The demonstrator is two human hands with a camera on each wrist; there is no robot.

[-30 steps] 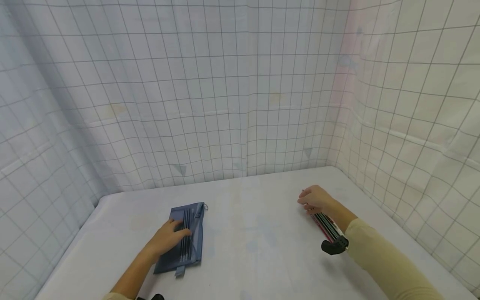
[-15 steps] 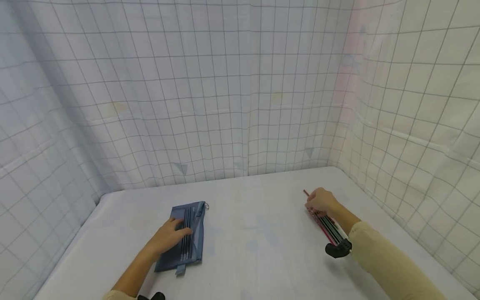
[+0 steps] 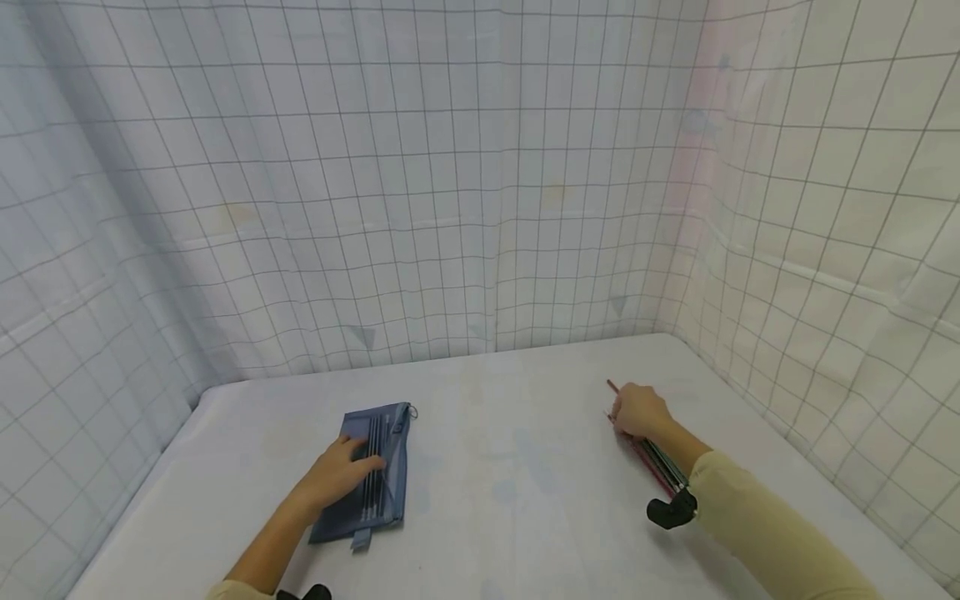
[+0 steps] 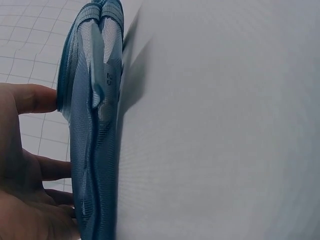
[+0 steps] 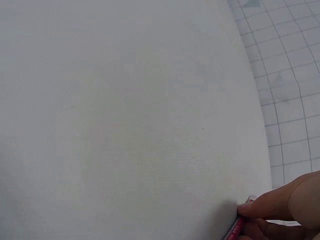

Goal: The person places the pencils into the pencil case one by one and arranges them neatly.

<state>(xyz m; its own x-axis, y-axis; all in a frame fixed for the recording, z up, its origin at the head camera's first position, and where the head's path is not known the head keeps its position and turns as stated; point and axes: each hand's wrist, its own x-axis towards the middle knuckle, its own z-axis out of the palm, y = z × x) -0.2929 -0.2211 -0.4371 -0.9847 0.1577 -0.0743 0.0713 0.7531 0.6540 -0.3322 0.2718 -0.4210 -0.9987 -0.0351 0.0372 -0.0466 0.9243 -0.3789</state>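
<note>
On the left of the table lies a flat blue mesh zip pouch [image 3: 352,512], several dark slim sticks showing along it. My left hand [image 3: 339,473] rests on this pouch with fingers spread and loosely bent. The left wrist view has the pouch [image 4: 95,150] edge-on, fingertips touching its upper side. At the right my right hand [image 3: 642,410] is over several pencils [image 3: 660,462], red and green striped, partly hidden by the hand and wrist. In the right wrist view the thumb and fingers pinch a red pencil [image 5: 234,230] near its pale end.
A white cloth covers the table [image 3: 487,500]. White grid-patterned curtains [image 3: 450,208] hang behind it and at both sides. Another red pencil end [image 3: 612,386] pokes out beyond the right hand. A small metal ring [image 3: 412,412] sits at the pouch's far corner.
My right hand has gone from relaxed fingers above the pencils to curled fingers, lower and slightly nearer, pinching a red pencil. My left hand and the pouch have stayed in place.
</note>
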